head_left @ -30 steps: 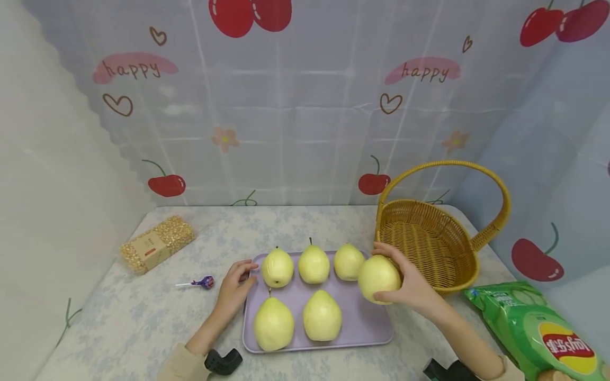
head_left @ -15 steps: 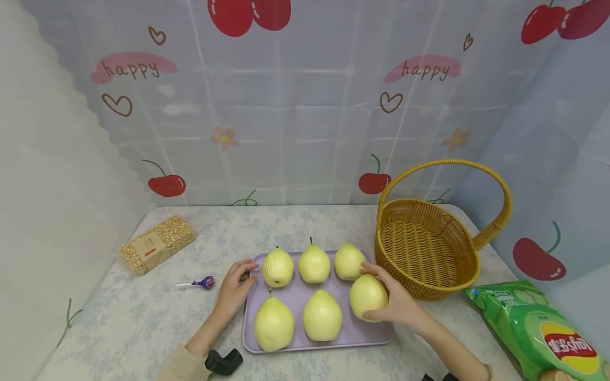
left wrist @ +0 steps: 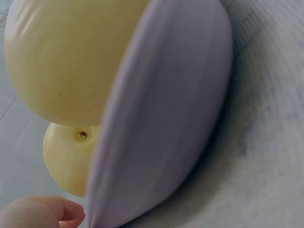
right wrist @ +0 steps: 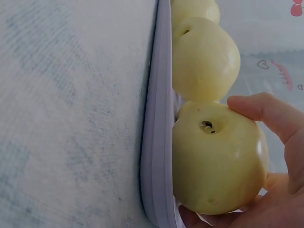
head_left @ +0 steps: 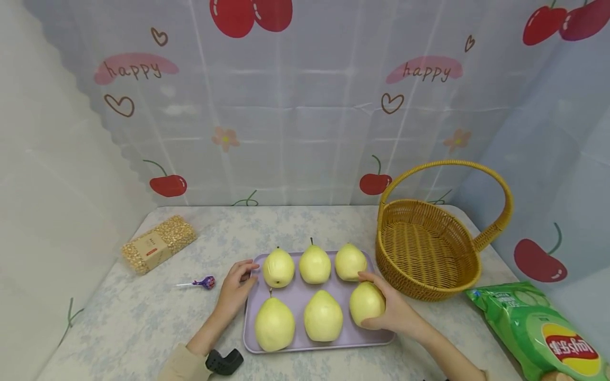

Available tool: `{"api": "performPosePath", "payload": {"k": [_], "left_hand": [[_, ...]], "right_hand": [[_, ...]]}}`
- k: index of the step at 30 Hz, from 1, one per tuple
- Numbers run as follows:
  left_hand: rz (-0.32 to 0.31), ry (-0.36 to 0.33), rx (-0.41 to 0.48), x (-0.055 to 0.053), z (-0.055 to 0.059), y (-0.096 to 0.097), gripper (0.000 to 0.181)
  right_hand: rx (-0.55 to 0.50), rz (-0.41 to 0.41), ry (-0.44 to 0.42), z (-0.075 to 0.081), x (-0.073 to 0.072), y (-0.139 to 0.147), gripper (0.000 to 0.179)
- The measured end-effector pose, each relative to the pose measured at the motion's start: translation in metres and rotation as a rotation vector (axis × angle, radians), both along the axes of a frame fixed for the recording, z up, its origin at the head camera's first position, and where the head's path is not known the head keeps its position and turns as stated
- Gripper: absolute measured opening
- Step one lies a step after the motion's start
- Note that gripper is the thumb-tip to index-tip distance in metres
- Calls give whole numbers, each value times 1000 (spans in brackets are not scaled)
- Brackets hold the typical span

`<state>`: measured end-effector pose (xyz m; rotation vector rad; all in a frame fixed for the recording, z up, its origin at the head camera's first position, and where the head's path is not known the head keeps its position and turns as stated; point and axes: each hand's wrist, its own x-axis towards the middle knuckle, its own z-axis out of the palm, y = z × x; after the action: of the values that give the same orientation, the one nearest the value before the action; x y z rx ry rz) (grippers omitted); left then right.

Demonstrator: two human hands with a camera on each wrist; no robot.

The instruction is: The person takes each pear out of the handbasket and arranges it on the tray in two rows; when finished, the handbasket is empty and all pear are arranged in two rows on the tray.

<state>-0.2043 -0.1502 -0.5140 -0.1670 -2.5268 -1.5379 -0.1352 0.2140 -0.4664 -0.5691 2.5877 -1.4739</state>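
Observation:
Several pale yellow pears fill a lilac tray [head_left: 352, 345] in the head view, including a back-row pear [head_left: 278, 268] and a front-left pear [head_left: 275, 324]. My right hand [head_left: 397, 313] grips the front-right pear [head_left: 366, 304] from its right side, fingers behind and thumb in front. This pear is low over the tray, near a front-middle pear [head_left: 323, 316]; in the right wrist view its dimpled end [right wrist: 209, 126] faces the camera. At the tray's upper left rim, my left hand [head_left: 234, 288] rests with relaxed fingers touching the edge. Its fingertips [left wrist: 71, 209] show in the left wrist view.
A wicker basket [head_left: 431, 288] with a tall handle stands behind my right hand. To its front right lies a green chip bag [head_left: 536, 323]. On the left are a packet of yellow grains [head_left: 159, 243] and a lollipop [head_left: 206, 282]. A printed curtain [head_left: 305, 121] hangs behind the table.
My right hand has carried its pear leftward and down, from beside the basket to the tray's front-right area. The left hand and the other pears have stayed in place.

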Motion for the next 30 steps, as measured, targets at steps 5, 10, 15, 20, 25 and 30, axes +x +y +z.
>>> {"api": "performPosePath", "payload": {"k": [5, 10, 15, 20, 25, 30], "left_hand": [[2, -10, 6, 0, -1, 0, 26], [10, -21, -1, 1, -1, -1, 26], [-1, -7, 15, 2, 1, 0, 25], [-12, 8, 27, 2, 2, 1, 25], [-9, 4, 11, 1, 2, 1, 25], [-7, 2, 9, -1, 0, 0, 26]], "right_hand": [[41, -19, 49, -2, 1, -2, 90], [64, -14, 99, -3, 2, -5, 91], [74, -32, 116, -2, 3, -6, 88], [74, -56, 138, -1, 2, -3, 80], [61, -65, 150, -1, 1, -3, 75], [59, -76, 158, -2, -1, -3, 70]]}}
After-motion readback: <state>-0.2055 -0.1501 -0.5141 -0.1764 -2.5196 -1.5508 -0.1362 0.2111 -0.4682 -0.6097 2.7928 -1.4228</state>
